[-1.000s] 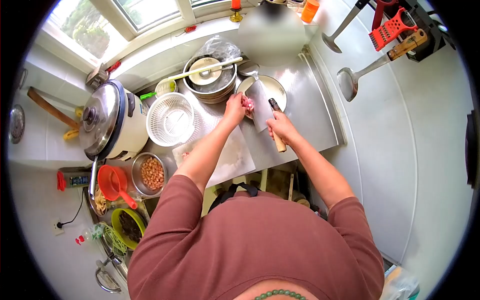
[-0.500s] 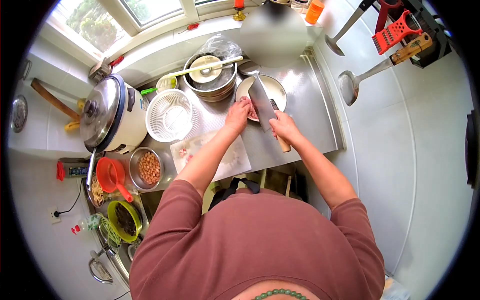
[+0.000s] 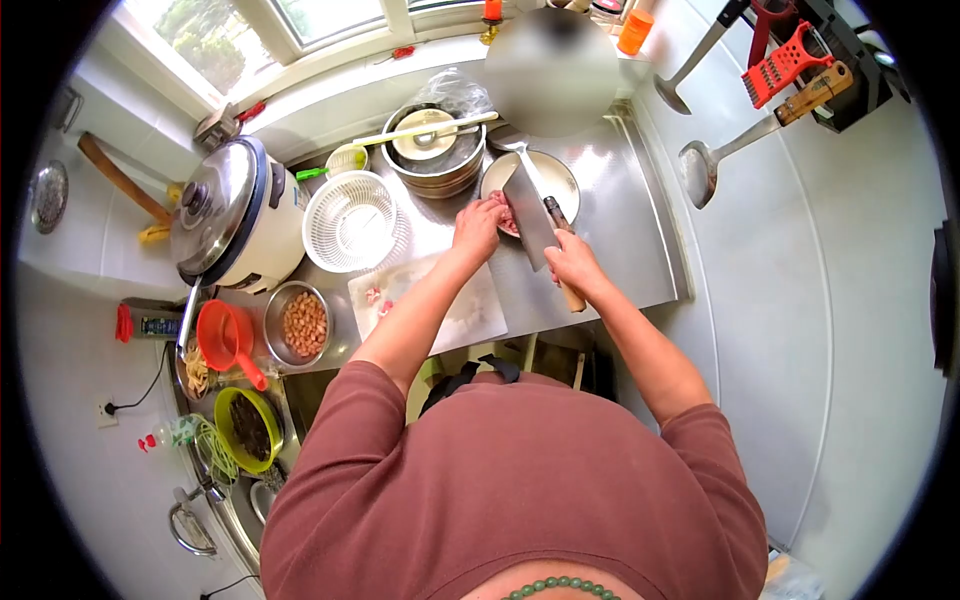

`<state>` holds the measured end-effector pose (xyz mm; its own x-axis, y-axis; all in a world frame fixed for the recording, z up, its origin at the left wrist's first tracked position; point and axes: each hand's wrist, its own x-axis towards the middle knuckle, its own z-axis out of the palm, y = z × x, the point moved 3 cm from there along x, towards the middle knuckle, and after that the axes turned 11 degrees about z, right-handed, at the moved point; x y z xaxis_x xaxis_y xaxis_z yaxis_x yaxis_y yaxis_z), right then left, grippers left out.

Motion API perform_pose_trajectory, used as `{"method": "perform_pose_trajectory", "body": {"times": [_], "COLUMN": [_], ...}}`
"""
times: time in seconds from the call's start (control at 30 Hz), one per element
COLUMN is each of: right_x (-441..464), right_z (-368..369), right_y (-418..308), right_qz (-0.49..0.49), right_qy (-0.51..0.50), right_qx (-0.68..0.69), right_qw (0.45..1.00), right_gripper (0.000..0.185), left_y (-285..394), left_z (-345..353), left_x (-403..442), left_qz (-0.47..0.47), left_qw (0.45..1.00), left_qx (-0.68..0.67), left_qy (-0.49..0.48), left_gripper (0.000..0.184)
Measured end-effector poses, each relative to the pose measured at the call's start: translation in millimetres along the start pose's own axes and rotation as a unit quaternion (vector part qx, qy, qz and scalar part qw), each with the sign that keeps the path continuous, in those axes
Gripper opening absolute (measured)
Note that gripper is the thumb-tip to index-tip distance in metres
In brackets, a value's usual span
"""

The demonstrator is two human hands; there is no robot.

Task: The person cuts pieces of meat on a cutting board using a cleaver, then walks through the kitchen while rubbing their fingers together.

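Note:
My right hand (image 3: 575, 264) is closed around the wooden handle of a cleaver (image 3: 530, 222). The broad blade is tilted over the left part of a white plate (image 3: 562, 178). Raw meat (image 3: 506, 214) lies at the plate's left edge, against the blade. My left hand (image 3: 478, 226) has its fingers closed on that meat; its fingertips are partly hidden. A pale utensil (image 3: 531, 168) with a dark handle end rests across the plate, partly behind the blade. Left of the plate, a white cutting board (image 3: 470, 318) carries small reddish scraps.
A lidded pot (image 3: 440, 185) with a long pale stick across it stands behind my left hand. Farther left are a white colander (image 3: 350, 225), a large cooker (image 3: 235, 225), a steel bowl of beans or nuts (image 3: 285, 345) and a red strainer (image 3: 225, 335). Ladles (image 3: 700, 172) hang at right.
The view has shifted slightly, so things appear a little further right. Both hands stay at the plate, the cleaver still in my right hand and the meat under my left fingers.

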<state>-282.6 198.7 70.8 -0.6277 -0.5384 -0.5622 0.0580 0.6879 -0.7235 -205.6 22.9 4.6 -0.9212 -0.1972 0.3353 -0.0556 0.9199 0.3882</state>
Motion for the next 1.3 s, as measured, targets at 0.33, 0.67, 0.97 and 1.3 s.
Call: {"method": "perform_pose_trajectory", "body": {"times": [0.33,0.67,0.97,1.3], "right_x": [-35.3,-42.5,-51.7,-56.8], "right_z": [49.0,124.6,141.7,134.0], "right_y": [9.4,10.3,7.0,16.6], "right_qz": [-0.016,-0.034,-0.021,-0.017], "right_qy": [-0.088,-0.165,-0.161,-0.137], "right_qx": [-0.002,-0.062,-0.079,-0.046], "right_qw": [0.996,0.984,0.984,0.989], "right_gripper": [0.023,0.027,0.032,0.036], "left_y": [-33.2,-68.0,-46.6,-52.3], "left_z": [-62.0,-110.2,-84.9,-96.4], "left_x": [-91.5,-181.0,-201.1,-185.8], "left_qz": [-0.18,-0.413,-0.158,-0.391], "left_qw": [0.967,0.847,0.973,0.859], "left_qx": [-0.179,-0.333,0.108,-0.328], "left_qy": [0.025,-0.018,-0.128,-0.046], "left_gripper": [0.035,0.028,0.021,0.02]}}
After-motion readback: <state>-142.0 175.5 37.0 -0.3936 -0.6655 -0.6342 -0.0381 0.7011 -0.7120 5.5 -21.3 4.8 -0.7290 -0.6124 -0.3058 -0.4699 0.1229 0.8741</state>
